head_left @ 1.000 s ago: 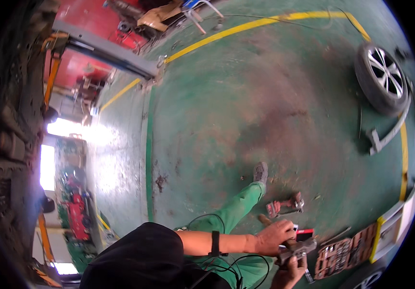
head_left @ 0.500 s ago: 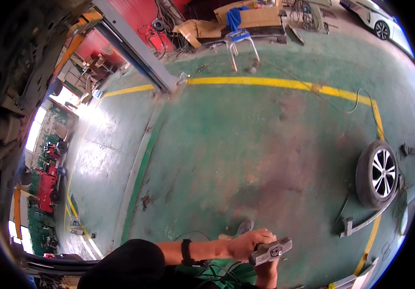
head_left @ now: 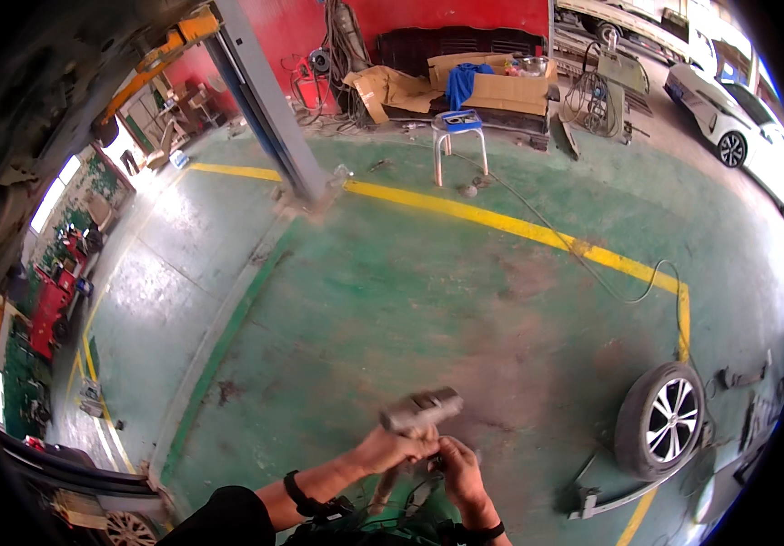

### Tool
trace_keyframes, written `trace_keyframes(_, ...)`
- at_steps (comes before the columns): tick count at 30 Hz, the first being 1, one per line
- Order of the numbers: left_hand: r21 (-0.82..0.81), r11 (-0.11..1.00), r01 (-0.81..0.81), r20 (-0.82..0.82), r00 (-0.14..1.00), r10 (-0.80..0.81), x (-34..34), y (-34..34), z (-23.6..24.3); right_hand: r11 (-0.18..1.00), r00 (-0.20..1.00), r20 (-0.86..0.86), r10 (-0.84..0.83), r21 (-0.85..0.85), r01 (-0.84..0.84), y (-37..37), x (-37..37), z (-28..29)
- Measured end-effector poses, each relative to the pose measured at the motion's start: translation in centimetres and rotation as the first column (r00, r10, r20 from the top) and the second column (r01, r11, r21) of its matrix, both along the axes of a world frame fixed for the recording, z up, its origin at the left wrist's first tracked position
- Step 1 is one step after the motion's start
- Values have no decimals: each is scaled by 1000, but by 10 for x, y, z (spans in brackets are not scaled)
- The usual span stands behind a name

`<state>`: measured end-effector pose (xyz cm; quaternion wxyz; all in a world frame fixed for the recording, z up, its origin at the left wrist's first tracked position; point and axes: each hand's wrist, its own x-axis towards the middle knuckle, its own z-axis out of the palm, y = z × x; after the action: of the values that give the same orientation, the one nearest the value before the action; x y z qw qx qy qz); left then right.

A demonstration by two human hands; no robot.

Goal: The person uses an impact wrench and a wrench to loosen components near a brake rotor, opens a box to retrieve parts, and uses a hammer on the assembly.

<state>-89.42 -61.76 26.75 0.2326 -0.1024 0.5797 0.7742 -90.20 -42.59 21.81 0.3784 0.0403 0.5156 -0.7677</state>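
My left hand (head_left: 397, 449), with a dark band at its wrist, is closed round the handle of a hammer just below the head. The heavy grey hammer head (head_left: 422, 410) sits above the fist, blurred by motion, and the wooden handle (head_left: 383, 489) slants down below it. Close beside, on the right, my right hand (head_left: 461, 471) has its fingers curled together near the left fingertips. A small dark thing shows at those fingers, too small to name. Both hands are held in front of my body, over the green floor.
A wheel with a tyre (head_left: 660, 421) lies at the right by a metal bar (head_left: 633, 499). Farther off are a stool (head_left: 458, 127) with a blue tray, cardboard (head_left: 501, 91), a trailing hose (head_left: 537, 209), a grey lift post (head_left: 274, 109) and a white car (head_left: 747, 127).
The view has tilted upward and turned. My hands and the hammer have shifted left and up in the picture. My right hand, partly behind the hammer before, now shows beside the left one.
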Motion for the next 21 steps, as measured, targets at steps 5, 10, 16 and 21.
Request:
trace_keyframes(5, 404, 856, -321, -24, 932, 361, -52, -23, 42, 832, 601, -579, 550, 438, -340, 5, -45, 57)
trace_keyframes(10, 569, 775, -275, -103, 911, 399, -86, -68, 71, 738, 570, -487, 662, 556, -382, -40, -55, 42)
trace_keyframes(16, 497, 799, -338, -285, 806, 518, -142, -121, 97, 889, 498, -766, 407, 458, -21, -124, -115, 52)
trace_keyframes(21, 586, 800, -132, -291, 887, 359, -167, -151, 48, 959, 538, -810, 231, 282, 13, -194, -169, 39)
